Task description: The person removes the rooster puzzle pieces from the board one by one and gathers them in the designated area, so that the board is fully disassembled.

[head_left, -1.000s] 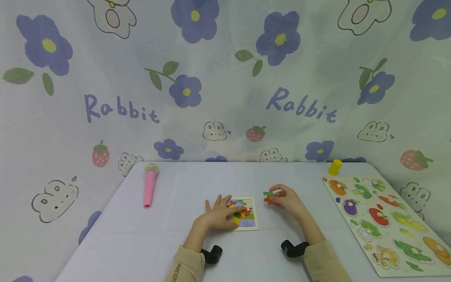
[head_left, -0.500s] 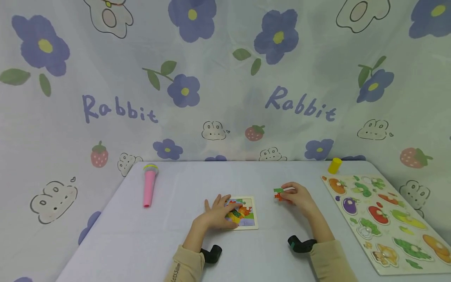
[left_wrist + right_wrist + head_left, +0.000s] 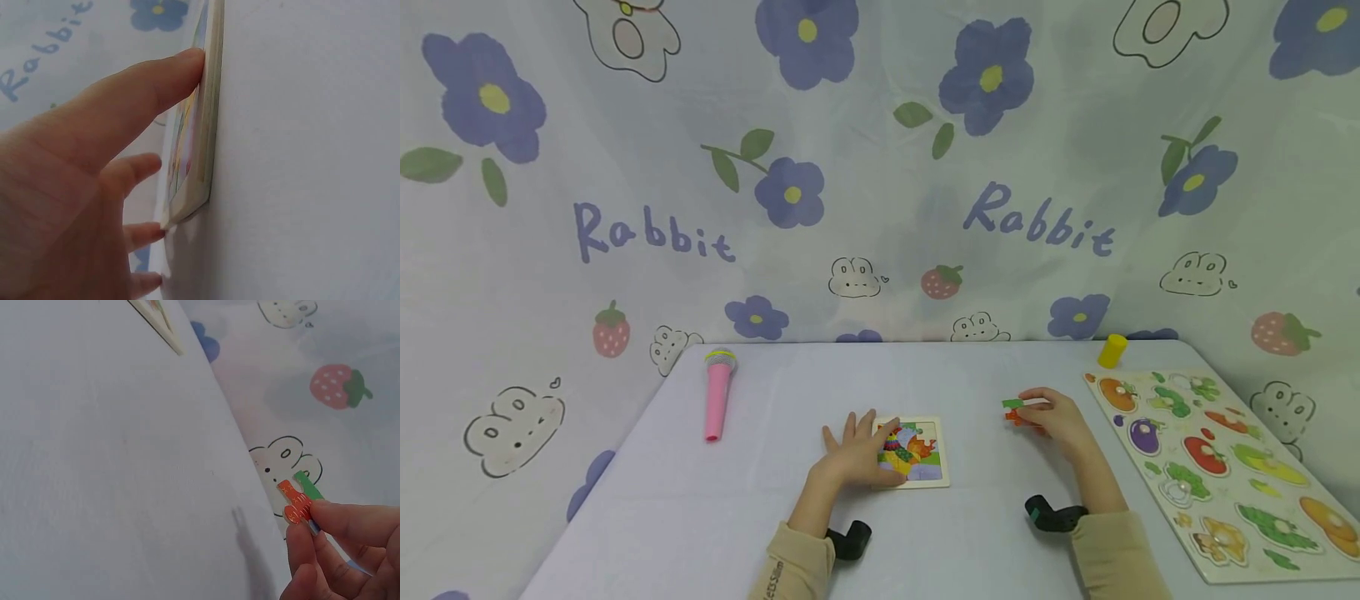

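A small square jigsaw puzzle (image 3: 925,454) in a pale wooden frame lies on the white table. My left hand (image 3: 857,458) rests on its left side with fingers spread, the thumb touching the near edge of the frame, as the left wrist view also shows. To the right of the frame, my right hand (image 3: 1052,419) pinches a puzzle piece (image 3: 299,503) between thumb and fingers. That piece is orange-red and green with a knobbed outline. It is held above the table, apart from the frame. Part of the picture is hidden under the left hand.
A pink toy microphone (image 3: 718,396) lies at the back left. On the right lies a large vegetable peg board (image 3: 1225,475), with a yellow cylinder (image 3: 1112,351) behind it. A patterned curtain (image 3: 880,167) hangs beyond the table's far edge.
My right hand has moved to the right with the puzzle piece, away from the frame. My left hand has shifted slightly left, and its fingers uncover more of the picture.
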### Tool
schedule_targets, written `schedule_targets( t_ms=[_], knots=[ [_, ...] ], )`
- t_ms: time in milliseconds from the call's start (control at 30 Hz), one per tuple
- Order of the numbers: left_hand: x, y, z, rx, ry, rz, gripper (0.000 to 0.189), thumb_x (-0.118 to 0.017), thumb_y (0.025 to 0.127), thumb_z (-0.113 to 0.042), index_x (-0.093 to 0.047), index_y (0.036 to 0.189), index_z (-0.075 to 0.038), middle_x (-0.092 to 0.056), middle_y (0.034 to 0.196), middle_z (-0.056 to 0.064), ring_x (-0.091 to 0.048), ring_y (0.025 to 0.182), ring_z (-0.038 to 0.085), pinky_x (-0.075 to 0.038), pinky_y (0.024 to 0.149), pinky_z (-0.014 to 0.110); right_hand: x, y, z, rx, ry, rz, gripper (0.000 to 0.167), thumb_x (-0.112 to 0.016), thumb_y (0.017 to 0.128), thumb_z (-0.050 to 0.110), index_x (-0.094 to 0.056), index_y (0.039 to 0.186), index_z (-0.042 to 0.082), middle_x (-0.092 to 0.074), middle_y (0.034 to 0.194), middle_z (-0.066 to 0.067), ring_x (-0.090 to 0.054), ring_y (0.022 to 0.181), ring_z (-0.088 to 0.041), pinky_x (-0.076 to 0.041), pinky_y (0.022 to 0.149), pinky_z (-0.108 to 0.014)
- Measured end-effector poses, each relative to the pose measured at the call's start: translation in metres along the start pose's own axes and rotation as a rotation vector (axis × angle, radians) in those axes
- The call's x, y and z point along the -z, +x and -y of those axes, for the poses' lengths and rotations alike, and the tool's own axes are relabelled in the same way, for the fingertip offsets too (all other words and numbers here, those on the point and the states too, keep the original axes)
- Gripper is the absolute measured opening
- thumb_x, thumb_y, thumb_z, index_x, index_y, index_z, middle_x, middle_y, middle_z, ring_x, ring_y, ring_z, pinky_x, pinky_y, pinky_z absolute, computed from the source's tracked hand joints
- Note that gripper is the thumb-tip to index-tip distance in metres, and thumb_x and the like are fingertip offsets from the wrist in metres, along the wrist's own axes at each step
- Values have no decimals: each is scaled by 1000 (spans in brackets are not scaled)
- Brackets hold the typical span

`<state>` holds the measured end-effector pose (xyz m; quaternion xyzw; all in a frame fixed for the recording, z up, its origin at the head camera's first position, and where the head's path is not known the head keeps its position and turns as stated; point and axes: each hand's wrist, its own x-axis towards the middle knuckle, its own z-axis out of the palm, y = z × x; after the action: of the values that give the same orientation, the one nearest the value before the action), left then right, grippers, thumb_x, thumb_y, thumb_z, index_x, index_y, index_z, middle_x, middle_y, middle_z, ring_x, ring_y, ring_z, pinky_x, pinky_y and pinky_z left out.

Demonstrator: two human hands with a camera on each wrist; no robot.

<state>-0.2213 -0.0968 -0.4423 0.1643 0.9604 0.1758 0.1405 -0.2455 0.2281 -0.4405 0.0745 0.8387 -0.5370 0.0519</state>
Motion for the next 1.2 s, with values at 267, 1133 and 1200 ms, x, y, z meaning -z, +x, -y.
schedule_targets(
  t_ms=[267, 1133, 1200],
  knots=[
    [1, -1, -3, 26, 9, 9, 82, -69, 73, -52, -36, 142, -23, -18, 151, 15, -7, 137, 44, 0, 95, 75, 13, -1, -5, -18, 1, -25, 40, -61, 88, 14, -50, 122, -4, -62, 95, -9, -54, 72, -11, -46, 63, -24],
    [2, -2, -3, 20, 27, 13, 81, -68, 74, -53, -36, 142, -22, -18, 150, 16, -8, 137, 45, -1, 95, 76, 43, -3, -21, -118, -61, -140, 44, -60, 89, 18, -49, 126, -3, -64, 89, -3, -57, 70, -5, -47, 63, -25],
    [2, -2, -2, 20, 29, 14, 81, -68, 75, -53, -35, 143, -22, -18, 151, 16, -8, 137, 45, -1, 95, 76, 44, -3, -21, -119, -58, -150, 43, -60, 88, 17, -49, 125, -3, -64, 87, -2, -57, 69, -4, -47, 63, -25]
  ],
)
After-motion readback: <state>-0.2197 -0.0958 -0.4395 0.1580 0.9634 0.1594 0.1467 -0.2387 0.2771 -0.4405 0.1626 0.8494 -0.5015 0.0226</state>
